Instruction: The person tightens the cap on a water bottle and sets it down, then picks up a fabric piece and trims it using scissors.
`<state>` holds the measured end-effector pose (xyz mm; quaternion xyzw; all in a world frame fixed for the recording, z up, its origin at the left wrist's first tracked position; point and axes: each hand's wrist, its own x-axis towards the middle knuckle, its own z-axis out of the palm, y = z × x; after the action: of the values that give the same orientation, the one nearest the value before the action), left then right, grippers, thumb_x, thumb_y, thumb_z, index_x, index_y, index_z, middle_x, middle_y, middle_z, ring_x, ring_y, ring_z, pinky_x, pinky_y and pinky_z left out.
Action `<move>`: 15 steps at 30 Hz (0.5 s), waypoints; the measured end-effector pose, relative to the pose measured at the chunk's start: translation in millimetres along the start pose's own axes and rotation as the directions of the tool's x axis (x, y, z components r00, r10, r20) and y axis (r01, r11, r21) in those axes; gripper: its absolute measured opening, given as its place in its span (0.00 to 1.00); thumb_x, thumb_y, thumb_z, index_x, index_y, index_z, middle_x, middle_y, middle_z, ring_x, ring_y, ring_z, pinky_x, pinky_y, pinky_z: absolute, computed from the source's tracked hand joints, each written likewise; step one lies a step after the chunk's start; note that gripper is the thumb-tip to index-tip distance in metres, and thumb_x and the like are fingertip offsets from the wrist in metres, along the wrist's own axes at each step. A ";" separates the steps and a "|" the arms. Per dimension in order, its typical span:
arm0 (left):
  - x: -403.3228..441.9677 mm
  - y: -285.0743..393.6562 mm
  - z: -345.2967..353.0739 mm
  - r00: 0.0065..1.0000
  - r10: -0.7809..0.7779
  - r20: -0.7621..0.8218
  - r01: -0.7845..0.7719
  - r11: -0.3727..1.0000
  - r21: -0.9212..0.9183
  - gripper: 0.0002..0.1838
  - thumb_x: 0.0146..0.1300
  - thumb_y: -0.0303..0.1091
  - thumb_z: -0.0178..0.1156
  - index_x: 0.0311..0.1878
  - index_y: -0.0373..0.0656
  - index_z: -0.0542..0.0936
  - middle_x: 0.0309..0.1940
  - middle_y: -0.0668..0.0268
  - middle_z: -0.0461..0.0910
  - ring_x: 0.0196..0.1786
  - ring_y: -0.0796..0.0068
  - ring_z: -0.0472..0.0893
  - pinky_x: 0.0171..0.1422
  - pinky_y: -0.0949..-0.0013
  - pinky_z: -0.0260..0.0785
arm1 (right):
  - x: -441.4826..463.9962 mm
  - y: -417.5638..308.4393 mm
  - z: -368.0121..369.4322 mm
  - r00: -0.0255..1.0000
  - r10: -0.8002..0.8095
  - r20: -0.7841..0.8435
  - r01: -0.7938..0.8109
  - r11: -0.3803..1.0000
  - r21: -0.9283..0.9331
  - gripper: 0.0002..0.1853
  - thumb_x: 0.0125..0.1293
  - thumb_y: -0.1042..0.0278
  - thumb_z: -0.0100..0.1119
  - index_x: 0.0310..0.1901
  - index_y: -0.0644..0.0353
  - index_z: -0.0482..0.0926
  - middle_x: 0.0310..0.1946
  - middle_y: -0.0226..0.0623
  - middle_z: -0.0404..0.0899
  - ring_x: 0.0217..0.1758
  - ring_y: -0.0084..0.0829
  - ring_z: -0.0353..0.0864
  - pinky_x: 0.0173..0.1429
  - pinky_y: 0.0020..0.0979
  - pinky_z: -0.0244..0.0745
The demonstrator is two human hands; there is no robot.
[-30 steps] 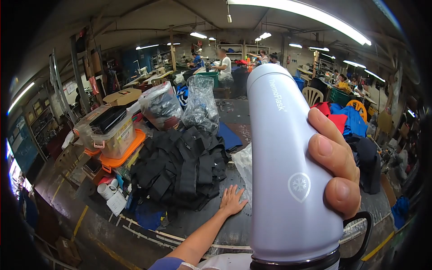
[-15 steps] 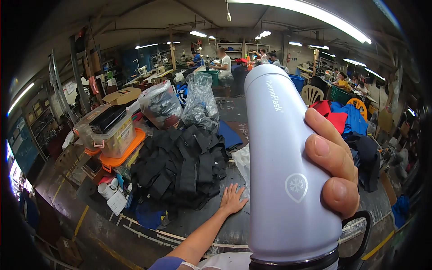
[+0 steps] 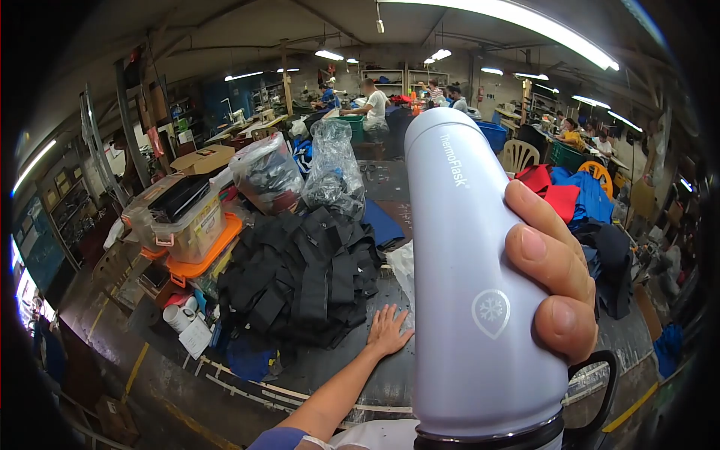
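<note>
A pale lavender flask [image 3: 480, 285] fills the centre right, close to the camera, its black lid and loop handle at the bottom. My right hand [image 3: 555, 274] is wrapped round its right side, with three fingers showing; the thumb is hidden behind the flask. My left hand [image 3: 388, 330] lies flat on the dark table [image 3: 382, 375], fingers spread, holding nothing. Just left of it is a heap of black fabric strips [image 3: 300, 277]. A sheet of clear plastic [image 3: 403, 270] lies beyond the left hand, partly hidden by the flask.
Clear boxes with orange lids [image 3: 191, 225], white mugs [image 3: 178, 316] and stuffed plastic bags [image 3: 268, 176] stand at the left. Red and blue cloth [image 3: 581, 196] is piled at the right, near a beige chair [image 3: 519, 156]. Several people work in the background.
The flask and my right hand have shifted slightly left. My left hand stays in place on the table. A person in white in the background has moved their arms.
</note>
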<state>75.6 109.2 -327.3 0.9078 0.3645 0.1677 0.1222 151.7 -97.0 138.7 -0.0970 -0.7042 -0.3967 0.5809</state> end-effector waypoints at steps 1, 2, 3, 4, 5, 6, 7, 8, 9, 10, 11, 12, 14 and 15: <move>0.4 0.7 -0.6 1.000 -0.001 0.003 0.001 1.000 0.001 0.41 0.77 0.65 0.57 0.85 0.53 0.69 0.87 0.48 0.58 0.91 0.44 0.52 0.93 0.42 0.40 | 0.2 0.1 -0.5 1.000 0.000 0.000 0.000 1.000 0.000 0.20 0.70 0.62 0.76 0.58 0.56 0.80 0.55 0.56 0.90 0.61 0.58 0.91 0.68 0.58 0.88; -0.1 1.1 -1.2 1.000 -0.003 0.007 0.003 1.000 0.003 0.41 0.77 0.65 0.57 0.85 0.53 0.69 0.87 0.48 0.58 0.91 0.44 0.52 0.93 0.42 0.40 | 0.5 -0.1 -1.5 1.000 0.002 0.007 -0.002 1.000 0.003 0.20 0.70 0.62 0.76 0.58 0.56 0.80 0.55 0.56 0.90 0.61 0.58 0.91 0.68 0.58 0.89; -0.6 1.2 -2.1 1.000 -0.005 0.010 0.005 1.000 0.005 0.41 0.77 0.65 0.57 0.85 0.53 0.69 0.87 0.48 0.58 0.91 0.44 0.52 0.93 0.42 0.40 | 0.8 -0.2 -2.4 1.000 0.004 0.014 -0.004 1.000 0.007 0.20 0.70 0.62 0.76 0.58 0.55 0.80 0.55 0.56 0.90 0.61 0.58 0.91 0.68 0.57 0.89; -0.4 1.5 -2.9 1.000 -0.005 0.011 0.005 1.000 0.006 0.41 0.77 0.65 0.57 0.85 0.53 0.69 0.87 0.48 0.58 0.91 0.44 0.52 0.93 0.42 0.40 | 1.1 0.0 -2.9 1.000 0.005 0.021 -0.006 1.000 0.011 0.20 0.70 0.62 0.77 0.58 0.55 0.81 0.55 0.56 0.90 0.61 0.58 0.91 0.68 0.57 0.89; -0.7 1.8 -3.5 1.000 -0.003 0.010 0.003 1.000 0.006 0.41 0.77 0.65 0.57 0.85 0.53 0.69 0.87 0.48 0.58 0.91 0.44 0.52 0.93 0.42 0.40 | 0.8 0.0 -2.8 1.000 0.006 0.021 -0.006 1.000 0.011 0.20 0.70 0.62 0.77 0.58 0.55 0.81 0.55 0.56 0.90 0.61 0.58 0.91 0.68 0.57 0.89; -0.8 1.2 -2.9 1.000 -0.002 0.010 0.002 1.000 0.007 0.41 0.77 0.64 0.57 0.85 0.53 0.69 0.87 0.48 0.58 0.91 0.44 0.52 0.93 0.42 0.40 | 0.5 0.1 -2.3 1.000 0.007 0.016 -0.007 1.000 0.010 0.20 0.70 0.62 0.77 0.58 0.55 0.81 0.55 0.56 0.90 0.61 0.58 0.91 0.68 0.57 0.89; -0.6 1.0 -2.3 1.000 0.000 0.009 0.000 1.000 0.008 0.41 0.77 0.64 0.58 0.85 0.54 0.69 0.87 0.48 0.58 0.91 0.44 0.52 0.93 0.42 0.40 | 0.3 0.3 -1.9 1.000 0.007 0.011 -0.007 1.000 0.009 0.20 0.69 0.62 0.77 0.58 0.55 0.81 0.55 0.56 0.90 0.61 0.58 0.91 0.68 0.57 0.89; -0.4 0.9 -1.6 1.000 0.000 0.010 0.000 1.000 0.008 0.41 0.77 0.64 0.58 0.85 0.54 0.69 0.87 0.48 0.58 0.91 0.44 0.52 0.93 0.42 0.40 | 0.2 0.3 -1.6 1.000 0.008 0.006 -0.008 1.000 0.008 0.20 0.69 0.62 0.77 0.59 0.55 0.81 0.55 0.56 0.90 0.61 0.58 0.91 0.68 0.57 0.89; -0.3 0.7 -1.0 1.000 0.001 0.005 -0.001 1.000 0.007 0.40 0.77 0.64 0.58 0.85 0.54 0.69 0.87 0.48 0.58 0.91 0.44 0.52 0.93 0.42 0.40 | 0.1 0.3 -1.3 1.000 0.008 0.006 -0.008 1.000 0.008 0.20 0.69 0.62 0.77 0.59 0.55 0.81 0.55 0.56 0.90 0.61 0.58 0.91 0.68 0.57 0.89; -0.5 0.4 -0.3 1.000 0.002 0.000 -0.002 1.000 0.005 0.40 0.77 0.63 0.58 0.85 0.54 0.69 0.87 0.48 0.58 0.90 0.44 0.52 0.93 0.41 0.40 | -0.1 0.1 -1.0 1.000 0.010 0.004 -0.010 1.000 0.008 0.20 0.69 0.62 0.77 0.59 0.55 0.81 0.55 0.56 0.90 0.61 0.58 0.91 0.68 0.57 0.89; -0.6 0.6 0.0 1.000 0.003 -0.004 -0.003 1.000 0.004 0.40 0.76 0.63 0.58 0.85 0.54 0.69 0.87 0.48 0.58 0.90 0.44 0.52 0.93 0.41 0.40 | -0.2 -0.2 -0.8 1.000 0.013 0.001 -0.013 1.000 0.007 0.20 0.70 0.62 0.77 0.59 0.55 0.81 0.55 0.56 0.90 0.61 0.58 0.91 0.68 0.57 0.89; -0.4 0.8 0.1 1.000 0.003 -0.004 -0.003 1.000 0.004 0.40 0.76 0.63 0.58 0.85 0.54 0.69 0.87 0.48 0.58 0.90 0.44 0.52 0.93 0.41 0.40 | -0.3 -0.3 -0.6 1.000 0.015 -0.001 -0.015 1.000 0.007 0.20 0.70 0.63 0.77 0.59 0.55 0.81 0.55 0.56 0.90 0.61 0.58 0.91 0.68 0.57 0.89; 0.3 0.7 0.0 1.000 0.005 -0.007 -0.005 1.000 0.006 0.40 0.76 0.63 0.58 0.85 0.54 0.69 0.87 0.48 0.59 0.90 0.44 0.53 0.93 0.41 0.41 | -0.9 0.1 0.3 1.000 0.011 -0.004 -0.011 1.000 0.004 0.20 0.70 0.63 0.76 0.58 0.55 0.81 0.55 0.56 0.90 0.61 0.57 0.91 0.68 0.57 0.89; -0.4 0.4 0.0 1.000 0.005 -0.008 -0.005 1.000 0.007 0.40 0.76 0.62 0.58 0.85 0.54 0.69 0.87 0.48 0.59 0.90 0.44 0.53 0.93 0.41 0.41 | -1.3 0.2 0.8 1.000 0.007 -0.007 -0.007 1.000 0.002 0.20 0.70 0.63 0.76 0.58 0.56 0.81 0.55 0.56 0.89 0.61 0.57 0.91 0.68 0.57 0.89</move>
<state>75.6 108.7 -327.3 0.9085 0.3632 0.1703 0.1171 151.6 -95.9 137.6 -0.0976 -0.7021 -0.3942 0.5850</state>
